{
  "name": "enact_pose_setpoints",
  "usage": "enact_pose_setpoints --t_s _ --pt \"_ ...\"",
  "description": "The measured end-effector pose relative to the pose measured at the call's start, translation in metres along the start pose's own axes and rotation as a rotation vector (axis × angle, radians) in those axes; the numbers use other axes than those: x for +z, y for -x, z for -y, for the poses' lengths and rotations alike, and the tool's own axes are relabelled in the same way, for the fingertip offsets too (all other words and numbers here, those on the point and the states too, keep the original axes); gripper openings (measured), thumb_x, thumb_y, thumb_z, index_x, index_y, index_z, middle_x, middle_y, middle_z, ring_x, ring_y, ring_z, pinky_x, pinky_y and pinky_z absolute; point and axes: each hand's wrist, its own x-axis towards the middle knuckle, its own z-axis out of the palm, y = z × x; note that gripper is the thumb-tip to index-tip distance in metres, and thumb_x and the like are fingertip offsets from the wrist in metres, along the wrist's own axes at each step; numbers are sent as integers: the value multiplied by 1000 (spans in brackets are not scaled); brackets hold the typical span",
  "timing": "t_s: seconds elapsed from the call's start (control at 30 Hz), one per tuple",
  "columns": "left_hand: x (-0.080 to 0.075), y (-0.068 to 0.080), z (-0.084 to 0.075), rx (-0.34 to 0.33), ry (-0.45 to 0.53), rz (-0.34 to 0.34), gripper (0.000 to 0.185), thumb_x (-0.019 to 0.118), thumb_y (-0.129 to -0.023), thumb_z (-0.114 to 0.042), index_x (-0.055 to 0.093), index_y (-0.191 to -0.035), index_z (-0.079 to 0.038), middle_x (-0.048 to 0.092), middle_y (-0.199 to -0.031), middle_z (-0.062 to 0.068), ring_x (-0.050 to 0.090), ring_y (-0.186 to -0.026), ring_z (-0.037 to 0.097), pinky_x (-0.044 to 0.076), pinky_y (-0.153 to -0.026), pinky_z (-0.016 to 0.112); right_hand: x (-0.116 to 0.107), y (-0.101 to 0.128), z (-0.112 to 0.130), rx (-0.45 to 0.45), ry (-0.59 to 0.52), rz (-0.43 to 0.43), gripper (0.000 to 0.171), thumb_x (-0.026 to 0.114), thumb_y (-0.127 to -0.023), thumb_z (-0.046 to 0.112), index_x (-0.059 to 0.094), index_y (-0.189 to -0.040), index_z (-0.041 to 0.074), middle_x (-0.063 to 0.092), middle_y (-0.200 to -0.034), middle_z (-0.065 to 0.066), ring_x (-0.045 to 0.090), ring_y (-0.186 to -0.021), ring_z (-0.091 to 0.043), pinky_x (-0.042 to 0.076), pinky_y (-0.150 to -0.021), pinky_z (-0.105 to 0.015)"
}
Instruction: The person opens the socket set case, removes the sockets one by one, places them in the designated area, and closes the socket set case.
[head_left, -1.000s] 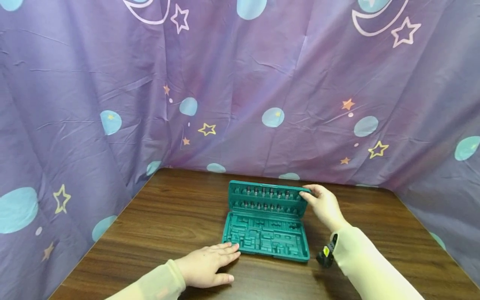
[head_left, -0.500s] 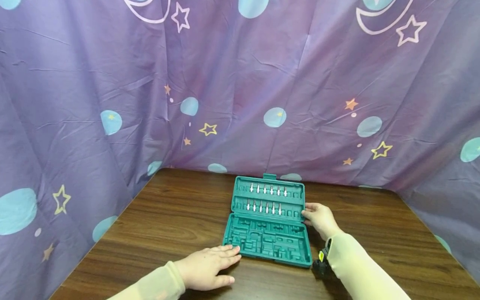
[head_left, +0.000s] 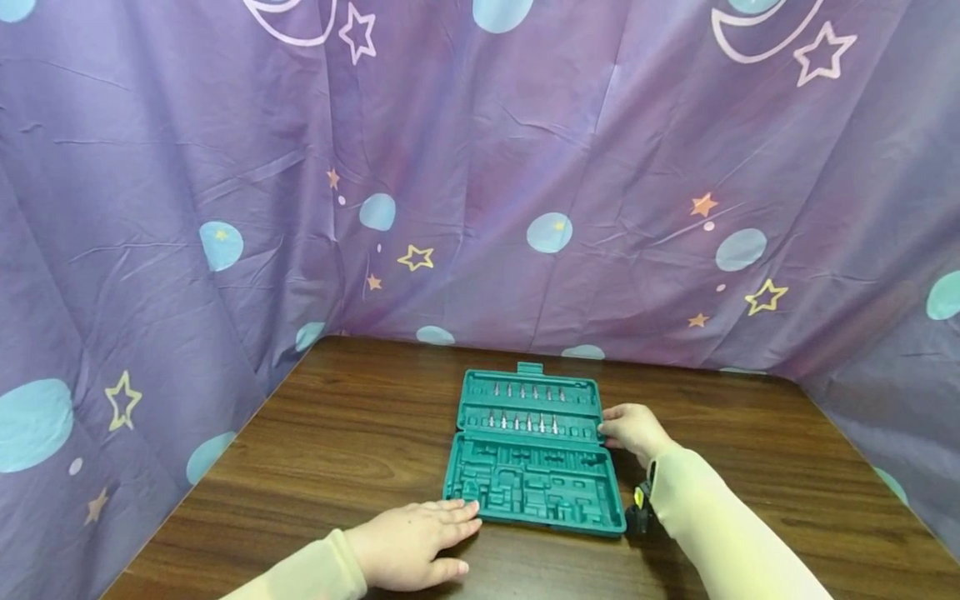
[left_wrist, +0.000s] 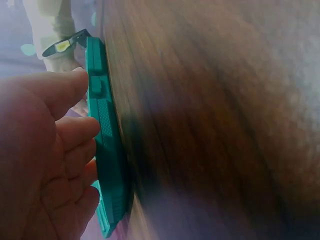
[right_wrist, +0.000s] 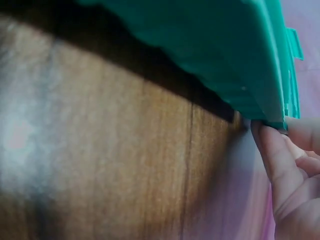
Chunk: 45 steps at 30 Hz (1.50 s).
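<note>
An unfolded green plastic bit case (head_left: 536, 527) lies on the wooden table in the head view, its moulded base (head_left: 517, 492) nearer me. Two rows of metal screwdriver bits (head_left: 528, 422) sit in the lid (head_left: 588, 398), which leans back on the far side. With thumb and fingers, my right hand (head_left: 636, 432) pinches the lid's right edge close to the hinge; the right wrist view has the same pinch at the green edge (right_wrist: 272, 107). My left hand (head_left: 412, 537) lies with fingers extended, fingertips touching the base's near left corner. A latch (left_wrist: 96, 85) shows in the left wrist view.
The brown wooden table (head_left: 352, 417) reaches back to a purple curtain (head_left: 480, 250) printed with stars and moons. A black wrist strap with a yellow mark (head_left: 640, 500) is on my right wrist.
The lid has swung back and down from nearly upright, so its bits face up more. My right hand slid from the lid's top corner down toward the hinge. The left hand has barely moved.
</note>
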Motion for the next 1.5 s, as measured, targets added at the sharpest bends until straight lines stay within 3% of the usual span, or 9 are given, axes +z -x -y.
enact_pose_setpoints --t_s 0.2,0.47,0.63,0.87,0.97,1.1,1.23,1.33,1.5 --pt "0 3 -3 6 -14 -7 57 42 -100 -49 50 -141 -11 42 -148 5 39 -136 18 42 -103 39 -1 -5 -3 23 -12 43 32 57 -85 -10 50 -112 -26 63 -90 -16 63 -75 -17 57 -73 -36" --pt "-1 4 -2 22 -23 -16 54 41 -101 -47 52 -140 -11 44 -147 5 41 -135 17 41 -104 36 1 -4 -2 50 -6 52 33 58 -84 -10 50 -113 -25 61 -95 -21 62 -77 -18 57 -74 -37" --pt "-4 2 -1 42 -13 -20 48 44 -102 -41 54 -138 -11 48 -144 5 44 -133 16 40 -105 35 1 1 2 84 -36 62 33 58 -84 -11 48 -113 -24 58 -85 -15 58 -72 -16 57 -69 -35" --pt "0 -19 17 223 -100 -293 28 73 -85 -16 72 -113 -15 71 -107 -7 63 -97 5 46 -89 17 1 4 5 127 -61 82 38 55 -87 -11 43 -121 -23 57 -87 -15 57 -74 -21 57 -68 -39" --pt "3 -33 24 232 -74 -349 20 77 -79 -18 76 -99 -18 71 -91 -14 61 -88 1 44 -85 13 4 4 3 114 -46 63 36 55 -86 -11 45 -119 -23 57 -88 -16 57 -74 -20 57 -69 -39" --pt "4 -45 32 150 42 -315 16 79 -76 -27 74 -89 -20 66 -88 -15 57 -91 3 43 -87 18 5 4 3 104 -15 41 35 56 -86 -12 47 -117 -23 57 -90 -17 57 -76 -21 57 -71 -39" --pt "5 -44 38 18 166 -189 45 73 -81 -36 67 -118 -12 63 -120 -2 53 -117 15 40 -102 33 7 4 3 102 -16 36 35 57 -86 -12 48 -117 -24 58 -91 -17 58 -76 -20 57 -71 -38" --pt "7 -42 40 -39 230 -67 59 62 -92 -38 49 -141 -8 43 -148 5 34 -139 25 27 -113 44 7 4 2 97 -19 38 35 57 -86 -11 48 -117 -24 59 -90 -17 58 -75 -18 57 -71 -37" --pt "13 -39 40 -65 246 43 56 42 -102 -41 33 -151 -15 23 -158 4 16 -146 26 17 -116 48 5 6 0 88 -22 47 37 57 -87 -12 46 -119 -25 61 -93 -19 60 -77 -17 57 -74 -39"
